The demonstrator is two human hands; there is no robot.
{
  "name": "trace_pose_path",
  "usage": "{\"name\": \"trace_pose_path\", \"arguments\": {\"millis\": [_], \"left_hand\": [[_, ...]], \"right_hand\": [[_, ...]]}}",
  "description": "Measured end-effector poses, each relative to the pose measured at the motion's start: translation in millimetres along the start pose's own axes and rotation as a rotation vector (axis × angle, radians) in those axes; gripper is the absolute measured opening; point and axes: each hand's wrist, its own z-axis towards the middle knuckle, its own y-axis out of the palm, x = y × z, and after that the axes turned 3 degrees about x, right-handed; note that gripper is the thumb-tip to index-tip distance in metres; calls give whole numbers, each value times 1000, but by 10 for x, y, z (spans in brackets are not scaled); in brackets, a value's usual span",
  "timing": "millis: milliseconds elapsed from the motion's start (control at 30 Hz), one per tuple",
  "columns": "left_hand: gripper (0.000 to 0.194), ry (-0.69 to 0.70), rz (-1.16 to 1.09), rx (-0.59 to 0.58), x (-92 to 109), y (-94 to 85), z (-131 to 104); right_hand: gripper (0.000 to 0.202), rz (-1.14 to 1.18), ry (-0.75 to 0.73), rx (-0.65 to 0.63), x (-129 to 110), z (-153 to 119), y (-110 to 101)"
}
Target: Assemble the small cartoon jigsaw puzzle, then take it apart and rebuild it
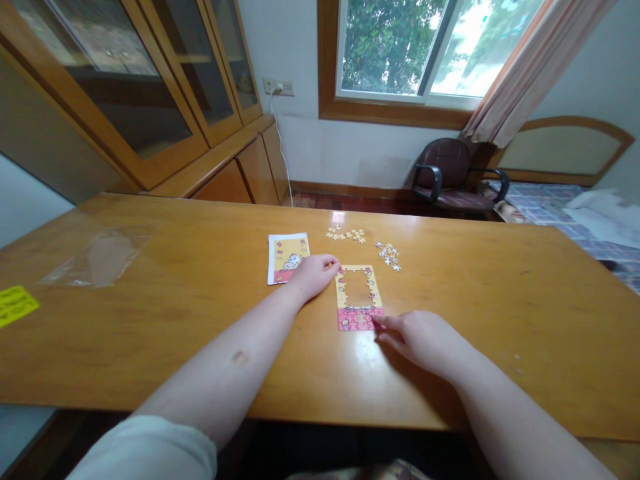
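A partly assembled jigsaw puzzle [360, 320] lies flat on the table, its yellow frame and pink lower band joined around a gap in the middle. At its upper left corner is my left hand [319, 272], fingers curled together; what is in them, if anything, is hidden. My right hand [423, 337] reaches in from the right with the index finger stretched onto the pink lower right part and the thumb apart below it. A reference picture sheet [276, 257] with a yellow and pink cartoon lies left of the puzzle, partly covered by my left hand.
Loose yellowish puzzle pieces [353, 235] lie beyond the puzzle, with a second pile of pale pieces [389, 255] to their right. On the wooden table [200, 267] a clear plastic bag [107, 257] lies far left, near a yellow label [17, 305]. An office chair [447, 170] stands behind.
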Motion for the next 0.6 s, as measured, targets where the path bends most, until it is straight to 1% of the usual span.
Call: {"name": "trace_pose_path", "arguments": {"millis": [267,600], "left_hand": [[27,10,5,-10,-24,18,7],[25,11,-15,-2,-10,12,6]], "right_hand": [[42,-23,-72,-4,-81,17,29],[42,-31,-110,27,-84,44,67]]}}
